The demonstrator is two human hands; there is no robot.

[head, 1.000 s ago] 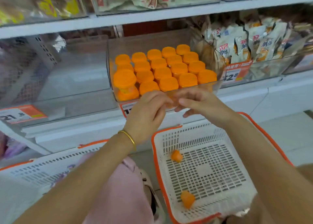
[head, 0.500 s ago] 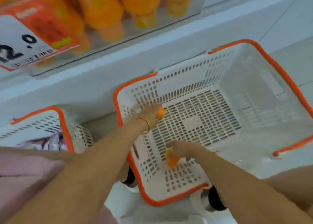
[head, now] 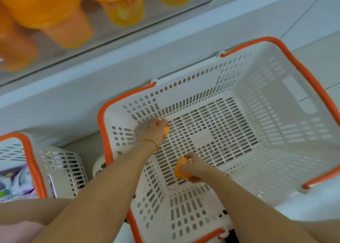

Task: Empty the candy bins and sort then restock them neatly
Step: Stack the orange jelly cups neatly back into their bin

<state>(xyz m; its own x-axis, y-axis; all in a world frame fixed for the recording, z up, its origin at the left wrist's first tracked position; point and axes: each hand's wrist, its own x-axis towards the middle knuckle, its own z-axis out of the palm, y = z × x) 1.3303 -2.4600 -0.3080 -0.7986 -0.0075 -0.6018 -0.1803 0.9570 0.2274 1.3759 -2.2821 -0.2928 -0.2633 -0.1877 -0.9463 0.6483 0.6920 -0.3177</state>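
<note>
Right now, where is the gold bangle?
In the head view, the gold bangle circles the left wrist, just behind the left hand, inside the white basket near its left wall.

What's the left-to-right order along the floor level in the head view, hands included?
Second basket holding packets → left hand closed on an orange candy container → right hand closed on another orange container → far right wall of the white basket with orange rim.
</note>
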